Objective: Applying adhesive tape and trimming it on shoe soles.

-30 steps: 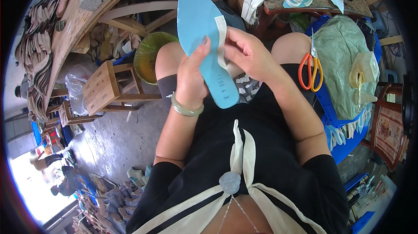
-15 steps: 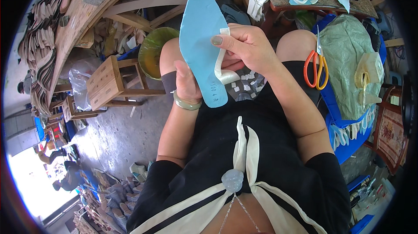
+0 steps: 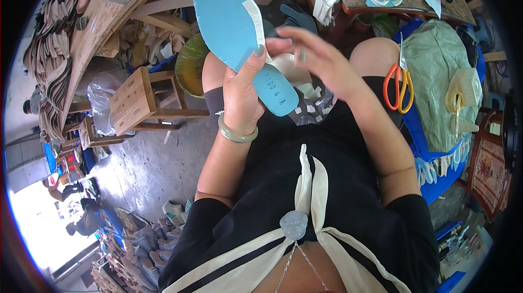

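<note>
Left hand point(image 3: 241, 97) clamped on a blue insole point(image 3: 235, 31)

Its toe is cut off above the grip; right hand point(image 3: 318, 61), blurred, fingers apart, touches a white strip point(image 3: 256, 17) just right; scissors point(image 3: 399, 83) farther right.

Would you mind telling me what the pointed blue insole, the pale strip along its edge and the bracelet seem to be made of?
The blue insole, held by the left hand, looks like matte foam or board: flat, stiff, dull. The pale strip seems soft fabric or thin leather, folding over the edge. The bracelet looks like polished stone or glass: glossy, translucent grey-green.
</note>
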